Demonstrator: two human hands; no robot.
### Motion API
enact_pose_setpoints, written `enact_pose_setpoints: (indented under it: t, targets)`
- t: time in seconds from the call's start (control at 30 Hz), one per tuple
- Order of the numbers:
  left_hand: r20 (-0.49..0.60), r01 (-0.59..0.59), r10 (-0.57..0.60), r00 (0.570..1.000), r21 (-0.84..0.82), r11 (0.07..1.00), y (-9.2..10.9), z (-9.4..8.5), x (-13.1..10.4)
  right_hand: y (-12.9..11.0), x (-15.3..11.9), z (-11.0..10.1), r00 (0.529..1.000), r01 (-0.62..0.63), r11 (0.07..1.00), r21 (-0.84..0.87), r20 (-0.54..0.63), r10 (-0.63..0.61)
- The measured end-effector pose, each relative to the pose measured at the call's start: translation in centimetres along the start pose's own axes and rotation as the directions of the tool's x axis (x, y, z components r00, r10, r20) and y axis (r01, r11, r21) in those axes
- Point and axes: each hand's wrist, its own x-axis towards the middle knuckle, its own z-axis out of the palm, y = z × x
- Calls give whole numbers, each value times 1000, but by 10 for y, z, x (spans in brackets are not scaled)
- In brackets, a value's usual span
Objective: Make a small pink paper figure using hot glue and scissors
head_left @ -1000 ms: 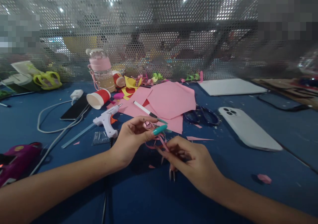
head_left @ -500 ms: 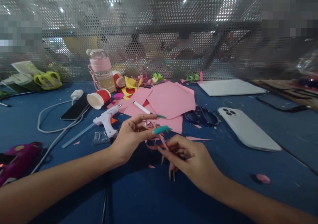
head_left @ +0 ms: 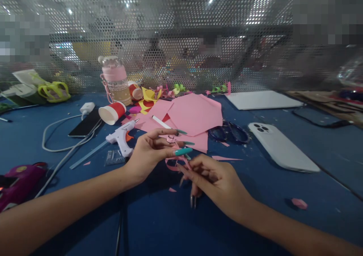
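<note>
Between my two hands is a narrow pink paper strip (head_left: 172,166), partly curled and looping below the fingers. My left hand (head_left: 151,150), with long teal nails, is closed on the strip between thumb and fingers, near a small rolled curl. Pinched in my right hand (head_left: 211,174) is the strip's other part, its fingers bent beneath. Just behind the hands lie pink paper sheets (head_left: 195,114) with a white marker (head_left: 161,122) on them. Dark blue scissors (head_left: 236,132) rest at the sheets' right edge.
At left are a white glue gun (head_left: 120,137), a red paper cup (head_left: 117,110), a black phone (head_left: 85,124) with a white cable and a bottle (head_left: 116,84). A white phone (head_left: 283,148) lies right. A perforated metal screen (head_left: 181,59) stands behind.
My right hand's lower fingers have shifted slightly left and up. The left hand's fingers have spread a little around the curl. Both hands still hold the strip.
</note>
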Motion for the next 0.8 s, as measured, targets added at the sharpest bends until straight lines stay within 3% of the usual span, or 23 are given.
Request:
enact_pose_setpoints:
  t: [0.17,0.33,0.43,0.5,0.53,0.6,0.63,0.7,0.77,0.8]
  targets:
    - [19,-37,37,999,26,999,-2,-4,2,1,-1,1,999,44,999,-11,-21,-45]
    - [-4,-159,162,987,151,976,-8,-11,7,2,2,-2,984,97,989,-116,-138,-113]
    - [-4,-291,308,951,317,903,-11,-15,9,8,11,-14,934,132,955,-265,-290,-210]
    - [67,-401,419,905,460,792,-11,-17,9,14,20,-24,883,125,915,-383,-378,-279]
    - [123,-469,483,867,530,707,-10,-19,8,17,24,-30,859,116,888,-445,-404,-314]
    - [284,-615,606,743,647,451,-6,-22,5,23,33,-40,834,86,832,-548,-417,-361]
    - [405,-691,650,643,672,265,-3,-24,3,26,36,-44,837,69,818,-571,-413,-359]
    - [668,-798,630,395,590,-125,3,-26,0,30,41,-49,854,32,821,-570,-412,-319]
    - [829,-819,532,174,422,-389,9,-27,-3,32,43,-50,871,-7,843,-538,-417,-259]
    - [863,-806,497,93,358,-471,12,-27,-5,32,43,-50,880,-20,852,-522,-413,-233]
